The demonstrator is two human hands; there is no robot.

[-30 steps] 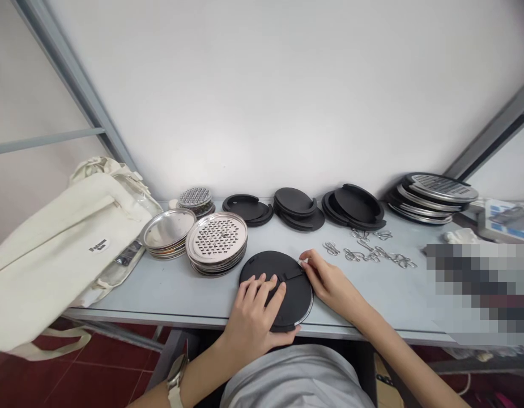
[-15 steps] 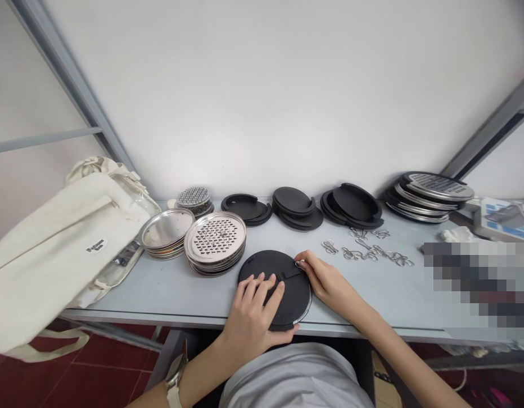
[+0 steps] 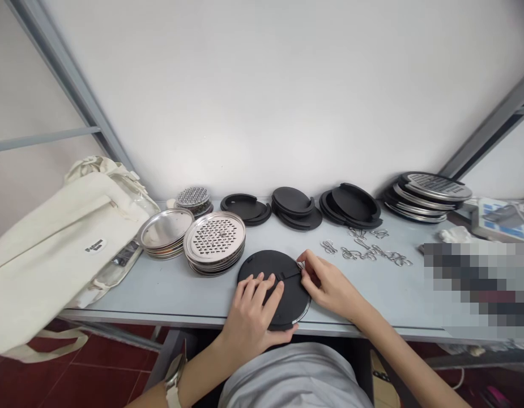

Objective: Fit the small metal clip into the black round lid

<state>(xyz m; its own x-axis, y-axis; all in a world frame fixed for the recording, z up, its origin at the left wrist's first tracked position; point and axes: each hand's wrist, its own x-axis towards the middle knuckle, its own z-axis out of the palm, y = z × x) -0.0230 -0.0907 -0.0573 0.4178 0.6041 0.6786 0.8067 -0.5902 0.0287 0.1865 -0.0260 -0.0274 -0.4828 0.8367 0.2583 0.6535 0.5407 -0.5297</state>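
Note:
A round black plastic disc (image 3: 265, 263) with a silvery metal rim showing at its lower right lies near the table's front edge. My left hand (image 3: 250, 317) grips it, fingers spread over the top and the thumb at the near edge. At the disc's upper right edge, my right hand (image 3: 329, 283) pinches a small bent-wire clip (image 3: 301, 264) by a raised strip; the fingers partly hide the clip. Several similar loose wire clips (image 3: 374, 250) lie to the right. Left of the disc stands a stack of metal grater discs (image 3: 214, 238).
Plain metal discs (image 3: 166, 226) and small grater discs (image 3: 192, 196) are stacked at left. Black round covers (image 3: 245, 208) line the wall in piles. A mixed grater stack (image 3: 435, 187) stands back right, near a box (image 3: 506, 218). A cream bag (image 3: 53, 243) leans at left.
My right hand's fingers have shifted and curled more at the wire clip on the disc's edge. My left hand and the disc hold nearly the same place.

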